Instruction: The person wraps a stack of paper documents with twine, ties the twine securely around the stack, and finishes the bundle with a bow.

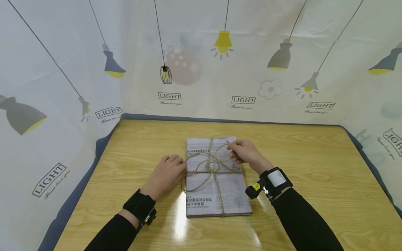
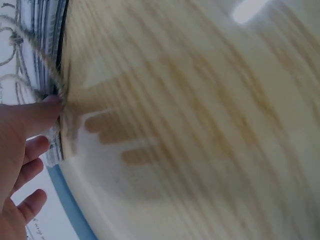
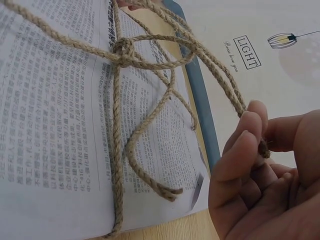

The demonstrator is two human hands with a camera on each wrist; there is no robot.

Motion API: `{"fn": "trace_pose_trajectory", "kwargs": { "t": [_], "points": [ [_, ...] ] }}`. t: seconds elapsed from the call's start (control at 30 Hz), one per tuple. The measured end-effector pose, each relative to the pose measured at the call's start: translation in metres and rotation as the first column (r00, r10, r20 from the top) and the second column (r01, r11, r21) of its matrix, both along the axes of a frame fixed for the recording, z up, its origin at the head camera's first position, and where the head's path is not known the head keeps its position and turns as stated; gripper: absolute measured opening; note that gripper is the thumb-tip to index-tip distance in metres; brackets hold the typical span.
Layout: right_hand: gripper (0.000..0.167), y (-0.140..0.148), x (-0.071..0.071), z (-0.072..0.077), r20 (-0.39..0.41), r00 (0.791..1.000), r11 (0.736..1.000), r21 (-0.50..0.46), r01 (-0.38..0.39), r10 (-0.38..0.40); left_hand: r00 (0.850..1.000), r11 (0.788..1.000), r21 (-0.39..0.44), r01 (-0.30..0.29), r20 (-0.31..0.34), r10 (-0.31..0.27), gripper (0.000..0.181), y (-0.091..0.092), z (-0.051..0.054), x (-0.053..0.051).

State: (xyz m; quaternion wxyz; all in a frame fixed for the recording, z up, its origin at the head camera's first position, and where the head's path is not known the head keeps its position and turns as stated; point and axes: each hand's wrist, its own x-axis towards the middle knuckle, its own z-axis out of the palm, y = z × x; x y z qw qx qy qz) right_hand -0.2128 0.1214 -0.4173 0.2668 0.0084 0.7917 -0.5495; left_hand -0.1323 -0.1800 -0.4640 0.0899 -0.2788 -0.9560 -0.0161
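A stack of newspapers [image 1: 201, 193] lies on the table, bound crosswise with twine [image 1: 223, 202]. The twine is knotted [image 3: 124, 51] near the middle of the top sheet, with loose loops about the knot. At the upper right of the stack, my right hand [image 1: 246, 151] pinches an end of the twine between thumb and fingers, lifted off the paper. My left hand [image 1: 168, 170] is at the stack's left edge, where its fingertips hold a loop of twine [image 2: 47, 57]. Part of that grip is hidden. Another loose twine end [image 3: 167, 191] lies on the newspaper.
The wooden table [image 1: 301, 160] has a shiny top. Pale cloth [image 1: 201, 108] printed with hanging lamps encloses its back and sides, with a blue-grey border [image 1: 220, 120] along the table edges. Each wrist carries a black strap [image 1: 276, 181] with a device.
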Motion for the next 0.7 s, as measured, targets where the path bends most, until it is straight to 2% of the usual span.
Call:
{"fn": "trace_pose_trajectory", "kwargs": {
  "t": [0.1, 0.2, 0.3, 0.43, 0.53, 0.6, 0.67, 0.7],
  "points": [
    [0.038, -0.001, 0.0, -0.001, 0.004, 1.0, 1.0, -0.005, 0.0, 0.0, 1.0, 1.0, -0.009, -0.008, -0.002, 0.008, 0.015, 0.001, -0.001, -0.001],
    [0.038, -0.002, 0.001, -0.002, 0.003, 1.0, 1.0, -0.011, -0.005, 0.005, 1.0, 1.0, 0.012, -0.028, 0.012, 0.028, 0.012, 0.0, 0.004, -0.002],
    [0.038, -0.002, 0.001, -0.003, 0.0, 1.0, 1.0, -0.008, -0.01, 0.01, 1.0, 0.996, 0.09, -0.028, 0.013, 0.027, 0.009, -0.002, 0.019, -0.002],
    [0.037, -0.002, 0.001, -0.001, -0.003, 1.0, 1.0, 0.005, -0.002, 0.002, 1.0, 0.973, 0.229, 0.014, 0.015, -0.018, 0.007, -0.006, 0.043, 0.002],
    [0.038, -0.001, 0.0, 0.001, -0.005, 1.0, 1.0, 0.014, -0.004, 0.004, 0.997, 0.954, 0.298, -0.002, 0.078, -0.022, 0.016, -0.005, 0.062, 0.009],
    [0.039, 0.0, 0.0, 0.002, -0.005, 1.0, 1.0, 0.016, -0.001, 0.001, 0.986, 0.944, 0.328, -0.037, 0.165, -0.018, 0.019, -0.001, 0.072, 0.015],
    [0.039, 0.001, -0.001, 0.002, -0.005, 1.0, 1.0, 0.018, -0.003, 0.003, 0.959, 0.926, 0.37, -0.074, 0.281, -0.036, 0.019, 0.005, 0.079, 0.02],
    [0.04, 0.001, -0.001, 0.002, -0.009, 1.0, 1.0, 0.019, -0.006, 0.006, 0.936, 0.912, 0.4, -0.095, 0.347, -0.054, 0.019, 0.009, 0.081, 0.022]
  ]
}}
